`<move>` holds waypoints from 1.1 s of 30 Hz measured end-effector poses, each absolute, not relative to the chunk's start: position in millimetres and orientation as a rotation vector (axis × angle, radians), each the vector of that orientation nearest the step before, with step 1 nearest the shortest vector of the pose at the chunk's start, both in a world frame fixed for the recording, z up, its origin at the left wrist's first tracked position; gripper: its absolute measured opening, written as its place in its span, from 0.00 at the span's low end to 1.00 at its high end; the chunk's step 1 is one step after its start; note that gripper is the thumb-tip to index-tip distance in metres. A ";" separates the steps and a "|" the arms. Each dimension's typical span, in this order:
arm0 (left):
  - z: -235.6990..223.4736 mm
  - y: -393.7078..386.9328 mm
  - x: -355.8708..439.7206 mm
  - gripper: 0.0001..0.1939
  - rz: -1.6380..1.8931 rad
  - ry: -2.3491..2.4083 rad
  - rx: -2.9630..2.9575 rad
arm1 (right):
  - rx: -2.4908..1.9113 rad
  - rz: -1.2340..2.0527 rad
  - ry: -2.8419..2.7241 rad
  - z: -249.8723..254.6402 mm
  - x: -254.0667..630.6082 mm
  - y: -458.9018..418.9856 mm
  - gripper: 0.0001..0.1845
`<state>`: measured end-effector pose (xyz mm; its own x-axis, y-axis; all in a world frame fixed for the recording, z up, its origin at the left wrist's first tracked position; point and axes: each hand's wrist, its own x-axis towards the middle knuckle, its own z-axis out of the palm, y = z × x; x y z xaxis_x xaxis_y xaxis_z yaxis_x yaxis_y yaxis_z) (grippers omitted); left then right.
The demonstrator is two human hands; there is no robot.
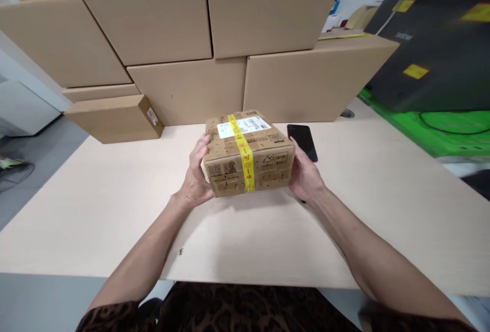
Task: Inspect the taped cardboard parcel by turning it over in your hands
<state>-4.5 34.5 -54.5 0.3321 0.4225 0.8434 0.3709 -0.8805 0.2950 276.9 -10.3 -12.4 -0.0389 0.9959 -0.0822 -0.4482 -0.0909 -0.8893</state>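
Note:
A brown cardboard box (264,171), with a yellow tape strip (244,156) across its top and front, is held between my two hands over the table. On its top face a white shipping label (252,124) runs under the tape. My left hand (196,176) grips the box's left side, fingers along the upper edge. Against the right side presses my right hand (306,173); part of its fingers is hidden behind the box. The box tilts slightly, and a shadow lies beneath its front edge. Just beyond my right hand lies a black phone (303,142).
Large cardboard boxes (187,92) are stacked along the back of the pale table (115,209). A smaller flat box (115,120) stands in front of them at the left. At the right are a dark case (440,51) and a green surface (432,135).

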 end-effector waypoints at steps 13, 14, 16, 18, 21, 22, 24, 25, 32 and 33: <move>-37.4 22.2 -2.9 0.50 1.443 0.483 2.863 | -0.916 1.731 -0.871 -5.1 295.0 -13.7 0.27; -39.2 22.3 -3.3 0.52 1.420 0.511 2.861 | -0.910 1.736 -0.887 -6.8 295.3 -12.9 0.28; -43.4 21.8 -3.2 0.54 1.416 0.581 2.813 | -0.872 1.702 -0.899 -9.3 293.6 -11.7 0.31; -47.1 20.4 -2.9 0.50 1.421 0.686 2.680 | -0.838 1.639 -0.891 -10.4 290.0 -11.6 0.34; -48.6 18.0 -4.0 0.36 1.350 0.850 2.288 | -0.854 1.521 -0.862 -11.1 283.9 -13.7 0.39; -47.8 17.4 -4.6 0.32 1.314 0.879 2.124 | -0.866 1.480 -0.850 -11.5 282.2 -14.9 0.41; -45.1 16.4 -5.6 0.28 1.257 0.902 1.816 | -0.876 1.418 -0.827 -12.5 279.2 -17.7 0.43; -43.6 15.9 -5.8 0.29 1.227 0.901 1.702 | -0.867 1.402 -0.823 -13.0 277.8 -19.2 0.44; -38.0 8.9 -4.0 0.53 0.947 0.653 1.703 | -0.771 1.316 -0.912 -14.7 270.4 -26.4 0.47; -37.4 7.7 -3.8 0.54 0.951 0.645 1.744 | -0.768 1.317 -0.924 -15.5 270.5 -26.5 0.47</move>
<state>-3.8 7.7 -37.4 0.5476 0.7811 0.3000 -0.0099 -0.3524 0.9358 270.5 -26.5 -15.5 0.0141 0.9925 0.1214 -0.4525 0.1146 -0.8844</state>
